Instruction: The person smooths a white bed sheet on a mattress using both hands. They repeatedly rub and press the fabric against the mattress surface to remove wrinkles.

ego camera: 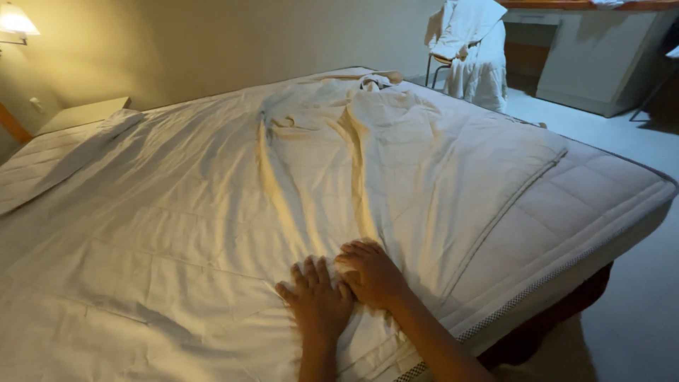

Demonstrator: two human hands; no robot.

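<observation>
White cotton sheet (212, 212) lies spread over the quilted mattress (587, 205), and both of your hands rest on it near the bed's close edge. Your left hand (316, 301) lies flat, palm down, fingers stretched forward and slightly spread, gripping nothing. Your right hand (371, 272) sits just beside it, touching it at the thumb side, with the fingers curled down against the cloth; you cannot tell from here whether it pinches a fold or only presses. Both forearms come in from the bottom edge, the right one angled in from the right. Two long creases run up the sheet from your hands toward the far end, where it bunches. Counted: one sheet, one mattress, one chair (442, 67) draped in white cloth, one lit wall lamp (15, 22), one bedside table (81, 113).
</observation>
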